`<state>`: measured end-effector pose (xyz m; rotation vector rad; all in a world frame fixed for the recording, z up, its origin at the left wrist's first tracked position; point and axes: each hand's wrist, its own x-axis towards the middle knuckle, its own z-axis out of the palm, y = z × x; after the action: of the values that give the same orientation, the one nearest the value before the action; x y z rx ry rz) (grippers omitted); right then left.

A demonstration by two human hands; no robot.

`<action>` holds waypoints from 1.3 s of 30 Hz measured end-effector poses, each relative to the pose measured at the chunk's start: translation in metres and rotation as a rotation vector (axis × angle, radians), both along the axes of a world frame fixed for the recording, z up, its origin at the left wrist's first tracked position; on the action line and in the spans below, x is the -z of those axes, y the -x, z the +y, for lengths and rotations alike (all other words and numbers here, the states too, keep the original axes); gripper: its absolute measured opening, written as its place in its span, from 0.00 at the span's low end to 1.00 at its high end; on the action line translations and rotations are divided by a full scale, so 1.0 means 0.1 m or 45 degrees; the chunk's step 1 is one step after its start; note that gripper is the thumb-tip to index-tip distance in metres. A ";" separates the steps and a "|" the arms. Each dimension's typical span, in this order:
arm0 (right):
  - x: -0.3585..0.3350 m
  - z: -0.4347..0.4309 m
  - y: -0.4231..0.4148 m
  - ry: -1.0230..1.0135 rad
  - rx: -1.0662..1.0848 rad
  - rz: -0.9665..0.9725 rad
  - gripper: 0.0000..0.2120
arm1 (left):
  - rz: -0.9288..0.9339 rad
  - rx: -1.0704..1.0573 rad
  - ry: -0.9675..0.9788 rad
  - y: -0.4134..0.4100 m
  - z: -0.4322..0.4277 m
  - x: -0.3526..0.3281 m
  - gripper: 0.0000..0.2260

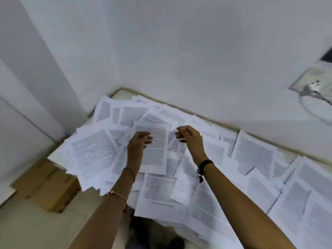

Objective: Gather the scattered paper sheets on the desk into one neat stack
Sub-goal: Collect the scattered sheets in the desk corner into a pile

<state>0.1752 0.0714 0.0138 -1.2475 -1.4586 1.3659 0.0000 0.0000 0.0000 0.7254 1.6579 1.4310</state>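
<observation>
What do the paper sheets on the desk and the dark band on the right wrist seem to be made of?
Paper sheets: thin matte white paper, printed with black text, edges overhanging limply. Wristband: probably dark woven thread or cord, judging by its frayed hanging tassel.

Your left forearm carried a thin gold bangle [116, 194] and a finer bracelet [130, 172]; your right wrist wore a black thread band [206, 163] with a tassel.
</observation>
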 end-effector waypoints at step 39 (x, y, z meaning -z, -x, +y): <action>1.84 0.55 1.34 0.490 0.518 -0.620 0.23 | 0.577 0.490 0.719 1.88 1.24 1.58 0.27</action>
<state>0.0417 0.1268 -0.1698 -2.1097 -1.1692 1.1365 -0.1877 0.1237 -0.1578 1.0070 1.9969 0.5049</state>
